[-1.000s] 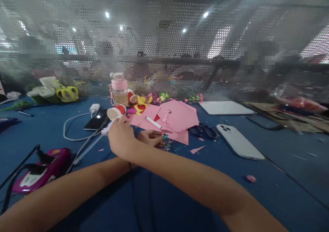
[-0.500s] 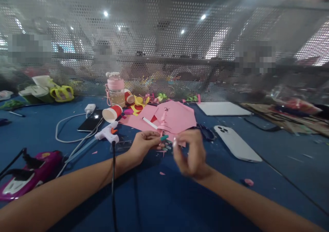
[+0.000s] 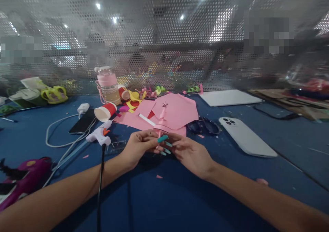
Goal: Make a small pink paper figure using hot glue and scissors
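Note:
A small pink paper craft, with a round disc around its stem and thin dark strands at its tip, stands upright between my hands. My left hand pinches the stem below the disc, its thumb with a long teal nail in front. From the other side my right hand closes in, fingertips at the disc's lower edge and stem; some of these fingers are hidden. Behind the craft lie sheets of pink paper and a white marker.
Left of my hands lie a white glue gun, a paper cup, a black phone and a purple power strip. A pink-lidded bottle stands behind. Rightward are dark-handled scissors and a white phone.
My right hand has moved left from apart to the craft, its fingers now meeting it beside the left hand. The left hand keeps its hold. The view has shifted slightly.

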`<state>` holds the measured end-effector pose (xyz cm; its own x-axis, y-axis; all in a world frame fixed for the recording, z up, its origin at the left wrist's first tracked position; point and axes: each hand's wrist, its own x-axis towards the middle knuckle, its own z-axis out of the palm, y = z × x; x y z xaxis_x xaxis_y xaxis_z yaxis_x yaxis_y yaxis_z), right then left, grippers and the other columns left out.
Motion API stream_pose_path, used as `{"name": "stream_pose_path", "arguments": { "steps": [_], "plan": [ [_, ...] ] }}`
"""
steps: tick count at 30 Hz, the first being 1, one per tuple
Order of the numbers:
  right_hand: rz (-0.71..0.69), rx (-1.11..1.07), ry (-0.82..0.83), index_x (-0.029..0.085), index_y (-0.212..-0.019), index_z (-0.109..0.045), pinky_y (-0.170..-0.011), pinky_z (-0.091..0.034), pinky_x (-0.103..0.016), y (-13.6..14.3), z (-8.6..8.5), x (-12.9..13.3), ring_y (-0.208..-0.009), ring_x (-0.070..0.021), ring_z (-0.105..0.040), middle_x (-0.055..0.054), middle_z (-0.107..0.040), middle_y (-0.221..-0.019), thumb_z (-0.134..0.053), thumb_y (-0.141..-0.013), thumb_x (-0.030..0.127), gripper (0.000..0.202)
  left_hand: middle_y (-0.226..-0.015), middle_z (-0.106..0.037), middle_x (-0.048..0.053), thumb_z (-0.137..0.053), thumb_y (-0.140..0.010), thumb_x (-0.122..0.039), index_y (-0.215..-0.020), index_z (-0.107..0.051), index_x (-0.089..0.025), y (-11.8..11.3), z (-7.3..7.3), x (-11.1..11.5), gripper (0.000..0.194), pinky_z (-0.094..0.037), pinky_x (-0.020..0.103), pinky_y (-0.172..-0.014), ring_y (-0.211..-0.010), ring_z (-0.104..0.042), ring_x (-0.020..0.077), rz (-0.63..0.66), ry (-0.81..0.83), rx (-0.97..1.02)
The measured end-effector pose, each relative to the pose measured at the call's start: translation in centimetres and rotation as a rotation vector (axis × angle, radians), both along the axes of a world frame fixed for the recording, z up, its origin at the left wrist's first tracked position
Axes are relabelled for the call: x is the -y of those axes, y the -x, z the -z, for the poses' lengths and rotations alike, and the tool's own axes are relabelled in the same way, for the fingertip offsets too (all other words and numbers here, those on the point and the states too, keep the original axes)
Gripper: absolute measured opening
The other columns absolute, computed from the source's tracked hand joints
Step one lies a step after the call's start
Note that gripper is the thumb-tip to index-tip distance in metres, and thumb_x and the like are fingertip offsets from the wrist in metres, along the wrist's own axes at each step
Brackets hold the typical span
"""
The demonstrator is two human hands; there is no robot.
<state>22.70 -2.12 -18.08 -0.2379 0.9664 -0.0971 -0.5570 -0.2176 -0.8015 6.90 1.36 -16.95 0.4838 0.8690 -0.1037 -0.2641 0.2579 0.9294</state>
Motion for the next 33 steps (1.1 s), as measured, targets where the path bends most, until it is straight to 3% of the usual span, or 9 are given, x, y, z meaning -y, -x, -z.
{"name": "stream_pose_path", "arguments": {
  "steps": [5,13,19,27,33],
  "plan": [
    [-0.073,-0.096,0.102,0.023,-0.075,-0.068,-0.089,-0.036,-0.028,-0.3,-0.4,0.1,-0.091,-0.0156,-0.058,0.002,-0.069,-0.083,-0.047,-0.051,0.010,0.033,-0.057,-0.065,0.002,-0.075,-0.056,-0.021,-0.070,-0.061,-0.009,0.0,0.0,0.0,0.023,-0.050,0.016,-0.048,-0.050,-0.062,0.0109,0.028,0.000,-0.028],
    [-0.172,-0.120,0.065,0.019,-0.075,-0.066,-0.091,-0.036,-0.034,-1.1,-0.7,-0.2,-0.094,-0.0186,-0.057,-0.003,-0.067,-0.079,-0.047,-0.057,0.015,0.027,-0.061,-0.065,0.002,-0.074,-0.057,-0.020,-0.072,-0.060,-0.009,-0.1,-0.1,0.0,0.023,-0.050,0.016,-0.049,-0.052,-0.063,0.0104,0.037,-0.008,-0.030],
    [-0.066,0.010,0.072,0.020,-0.071,-0.065,-0.087,-0.040,-0.029,-0.7,-0.9,-0.3,-0.076,-0.0126,-0.061,0.001,-0.067,-0.074,-0.061,-0.062,0.019,0.010,-0.057,-0.065,0.002,-0.073,-0.060,-0.019,-0.075,-0.054,-0.010,-0.1,-0.1,0.1,0.025,-0.051,0.017,-0.050,-0.052,-0.063,0.0112,0.043,-0.021,-0.023],
    [-0.006,-0.007,0.103,0.021,-0.072,-0.064,-0.078,-0.047,-0.028,-0.5,-1.2,-0.3,-0.071,-0.0123,-0.063,0.002,-0.068,-0.071,-0.069,-0.058,0.021,0.015,-0.058,-0.065,0.000,-0.073,-0.059,-0.017,-0.083,-0.045,-0.014,-0.1,-0.1,0.2,0.037,-0.051,0.017,-0.049,-0.051,-0.063,0.0111,0.019,-0.031,-0.008],
    [0.140,0.043,0.137,0.020,-0.078,-0.064,-0.071,-0.048,-0.022,-0.5,-1.4,-0.3,-0.068,-0.0100,-0.063,0.002,-0.068,-0.074,-0.071,-0.056,0.017,0.023,-0.056,-0.064,-0.002,-0.076,-0.054,-0.019,-0.079,-0.038,-0.016,-0.3,-0.2,0.2,0.045,-0.051,0.016,-0.047,-0.050,-0.063,0.0117,-0.034,-0.030,0.005]
  ]
}}
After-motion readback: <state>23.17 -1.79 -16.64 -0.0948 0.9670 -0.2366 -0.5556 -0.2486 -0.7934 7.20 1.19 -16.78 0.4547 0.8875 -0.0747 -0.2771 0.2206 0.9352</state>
